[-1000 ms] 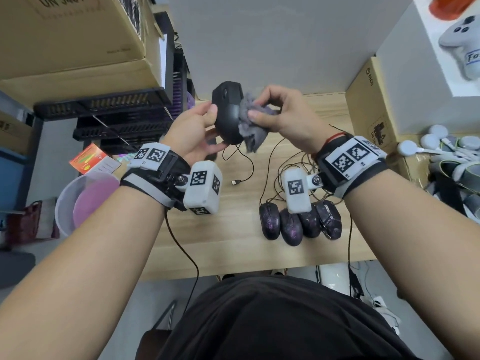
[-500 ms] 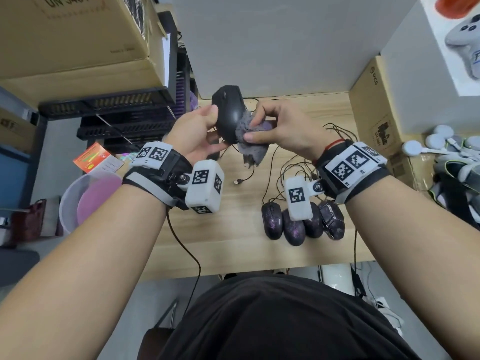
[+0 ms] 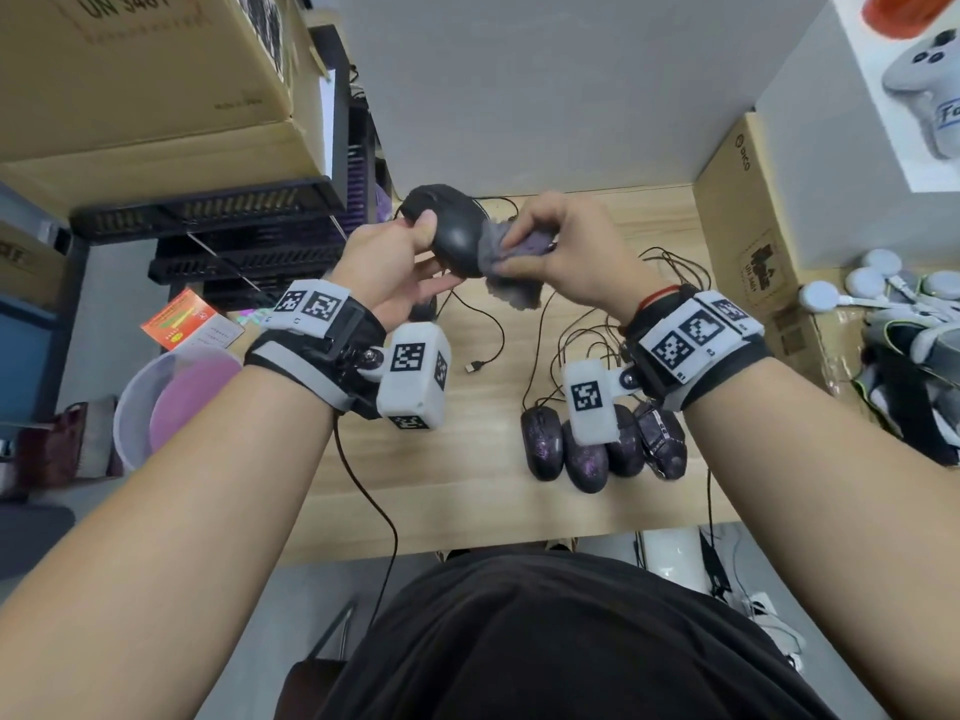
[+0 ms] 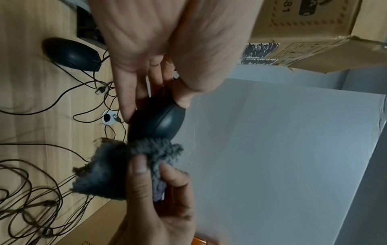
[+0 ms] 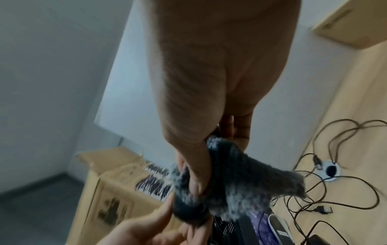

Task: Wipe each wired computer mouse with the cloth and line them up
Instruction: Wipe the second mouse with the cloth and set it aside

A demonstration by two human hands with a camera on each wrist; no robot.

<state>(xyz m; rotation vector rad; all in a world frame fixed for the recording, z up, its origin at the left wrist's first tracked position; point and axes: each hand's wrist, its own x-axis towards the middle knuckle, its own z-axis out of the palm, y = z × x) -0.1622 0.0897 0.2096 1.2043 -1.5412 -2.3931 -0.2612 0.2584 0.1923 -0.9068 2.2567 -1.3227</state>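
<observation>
A pale wooden tabletop (image 3: 467,491) runs up to a grey wall, with cardboard boxes (image 3: 737,236) at its right edge and black trays (image 3: 218,220) off its left. Four dark mice (image 3: 602,449) sit side by side near the front edge, their cables tangled behind them; bare wood lies to their left. Above the tabletop, the left hand (image 3: 395,262) grips a black mouse (image 3: 457,236) between thumb and fingers. The right hand (image 3: 566,257) pinches a grey cloth (image 3: 498,252) against the mouse's side. Another black mouse (image 4: 71,54) lies on the tabletop.
</observation>
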